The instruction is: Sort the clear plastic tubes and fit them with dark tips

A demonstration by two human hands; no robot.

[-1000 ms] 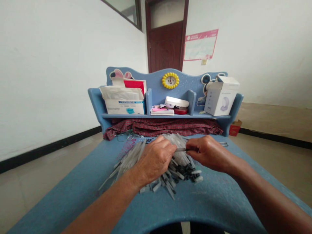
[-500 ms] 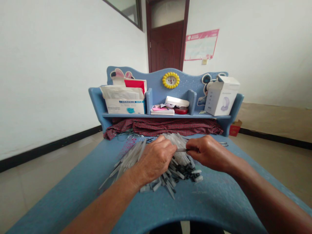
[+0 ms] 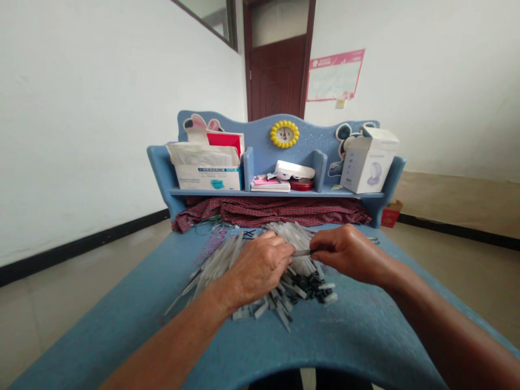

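1. Left hand [image 3: 260,268] and right hand [image 3: 345,252] each pinch one end of a thin tube [image 3: 303,252], fingers [image 3: 284,250] clenched on it, above the tube pile [image 3: 219,262] on the blue desk [image 3: 349,325]
2. Print on the left white box [image 3: 209,176] and pink poster [image 3: 333,76] is too small to read

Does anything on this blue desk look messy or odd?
Yes: slim plastic pieces sprawl in a loose heap beneath the left hand and right hand, which pinch one. A red checked cloth is bunched under the shelf; the white box on it has its flap lifted.
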